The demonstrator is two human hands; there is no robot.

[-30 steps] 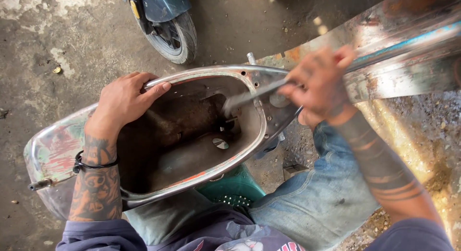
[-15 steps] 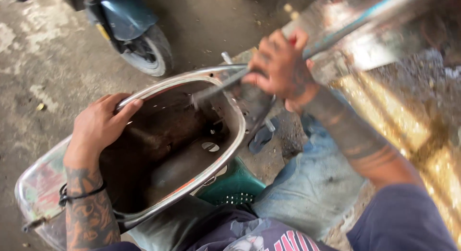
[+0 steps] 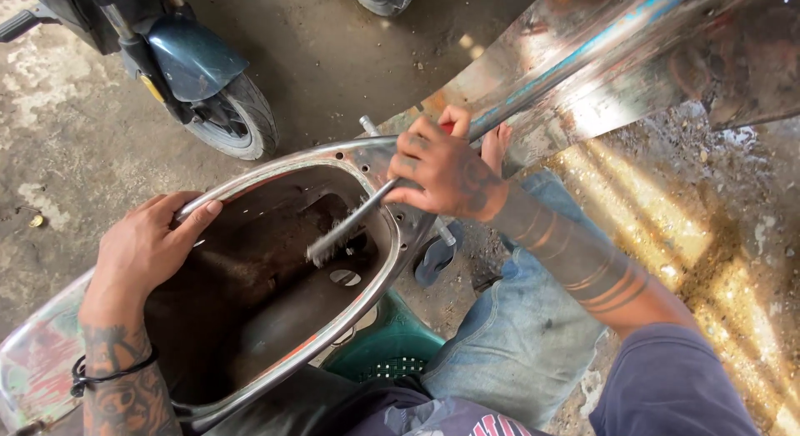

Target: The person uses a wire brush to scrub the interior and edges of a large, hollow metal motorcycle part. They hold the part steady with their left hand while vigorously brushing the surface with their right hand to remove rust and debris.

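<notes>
A: Entry, head view. Right hand: fingers curled tight round the handle of a wire brush. Handle runs down and left from the fist; bristle end sits inside the hollow of the scooter body shell, close above its dark inner floor. Contact between bristles and floor: cannot tell.

B: Left hand?

A: Left hand: loosely open, palm down on the shell's near-left rim, fingers draped over the bright metal edge, thumb on the outer side. It holds nothing; it rests on the rim.

B: Position of the shell relative to both hands?

A: Shell lies open side up across the person's lap, between the two hands. Left hand on its left rim, right hand above its far-right rim. The brush crosses that rim into the cavity.

B: Surroundings?

A: A green plastic crate under the shell. A front wheel with blue mudguard on the concrete, top left, well apart. A long shiny metal panel just beyond the right hand.
</notes>
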